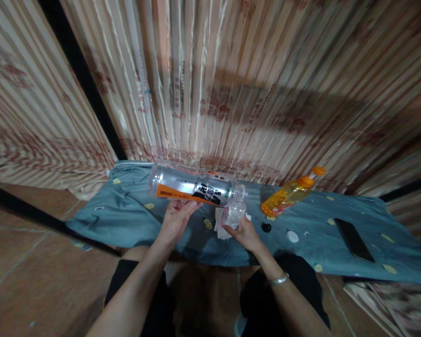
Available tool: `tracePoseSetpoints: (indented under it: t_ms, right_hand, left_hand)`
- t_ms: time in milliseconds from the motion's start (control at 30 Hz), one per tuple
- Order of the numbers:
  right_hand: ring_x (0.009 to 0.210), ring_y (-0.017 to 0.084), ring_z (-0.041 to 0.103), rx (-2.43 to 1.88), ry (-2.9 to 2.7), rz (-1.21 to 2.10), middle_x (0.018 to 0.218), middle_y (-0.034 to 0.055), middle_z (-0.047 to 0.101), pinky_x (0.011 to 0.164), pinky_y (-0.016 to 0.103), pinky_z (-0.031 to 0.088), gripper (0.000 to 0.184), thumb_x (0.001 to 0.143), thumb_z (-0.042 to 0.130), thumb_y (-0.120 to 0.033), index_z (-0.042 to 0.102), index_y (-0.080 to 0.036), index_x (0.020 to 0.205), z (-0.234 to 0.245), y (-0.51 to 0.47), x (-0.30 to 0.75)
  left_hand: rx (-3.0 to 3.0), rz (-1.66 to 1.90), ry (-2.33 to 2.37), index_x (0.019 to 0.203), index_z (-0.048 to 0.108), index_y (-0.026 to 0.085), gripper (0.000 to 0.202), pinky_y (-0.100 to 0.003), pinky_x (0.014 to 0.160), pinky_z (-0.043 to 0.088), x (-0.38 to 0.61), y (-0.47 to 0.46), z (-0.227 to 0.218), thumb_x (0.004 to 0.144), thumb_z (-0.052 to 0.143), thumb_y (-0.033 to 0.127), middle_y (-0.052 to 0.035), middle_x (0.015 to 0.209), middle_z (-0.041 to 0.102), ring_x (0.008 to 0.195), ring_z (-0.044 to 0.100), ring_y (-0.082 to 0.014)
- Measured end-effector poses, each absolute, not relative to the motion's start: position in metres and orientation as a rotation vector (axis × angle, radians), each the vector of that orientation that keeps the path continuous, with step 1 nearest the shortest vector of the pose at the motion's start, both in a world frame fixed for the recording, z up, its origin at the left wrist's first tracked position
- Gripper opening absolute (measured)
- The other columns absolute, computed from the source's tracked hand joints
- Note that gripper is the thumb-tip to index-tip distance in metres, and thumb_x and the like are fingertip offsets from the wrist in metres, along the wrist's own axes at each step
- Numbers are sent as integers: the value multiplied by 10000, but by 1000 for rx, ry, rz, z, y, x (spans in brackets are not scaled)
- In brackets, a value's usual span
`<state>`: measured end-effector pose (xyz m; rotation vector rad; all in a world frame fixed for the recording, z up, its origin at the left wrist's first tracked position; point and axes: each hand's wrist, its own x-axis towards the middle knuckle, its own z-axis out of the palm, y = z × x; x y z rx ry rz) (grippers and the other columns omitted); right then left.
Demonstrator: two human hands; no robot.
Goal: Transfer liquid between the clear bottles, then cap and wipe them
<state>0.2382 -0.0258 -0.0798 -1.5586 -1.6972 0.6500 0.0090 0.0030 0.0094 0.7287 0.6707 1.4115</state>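
My left hand (pixel 177 219) is closed round a large clear plastic bottle (pixel 185 182) with a silver and orange label. The bottle lies nearly level in the air, its neck pointing right. Closed on a smaller clear plastic bottle (pixel 235 209) is my right hand (pixel 244 232). The large bottle's neck meets or overlaps the top of the small one; whether liquid passes between them I cannot tell. Behind the small bottle a crumpled white tissue (pixel 220 228) shows in part; whether it is held or lies on the cloth is unclear.
A pump bottle of orange liquid (pixel 284 199) stands to the right on the blue-green cloth (pixel 126 210). Near it lie a black cap (pixel 266 227), a white cap (pixel 292 236) and a dark phone (pixel 353 239). Curtain (pixel 210 93) hangs behind, with a black pole (pixel 87 84) at left.
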Motion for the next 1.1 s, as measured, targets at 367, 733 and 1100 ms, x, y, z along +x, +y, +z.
tracePoseSetpoints:
  t_ms: [367,733,1100]
  right_hand:
    - [1030,303,666,-1581,-1651,661,1169,125,683,876,442,533,629,760,680,-454,474,-193,1294,-79,-27,236]
    - [964,293,682,-1618,-1560,735,1088,112,713,829,416,536,554,693,730,-457,547,-188,1141,-79,-25,238]
    - [1026,303,655,-1642,-1596,758,1131,117,694,894,425,510,593,659,759,-464,570,-179,1143,-81,-22,244]
  left_hand:
    - [738,1405,665,700,662,175,317,-434,926,552,9,2,9,520,884,312,4,727,706,755,681,-152]
    - [734,1396,624,743,697,172,298,-430,915,561,12,5,10,535,881,282,-8,763,722,777,687,-158]
    - [719,1396,637,725,698,162,335,-438,916,565,13,7,7,496,902,298,0,730,724,758,688,-151]
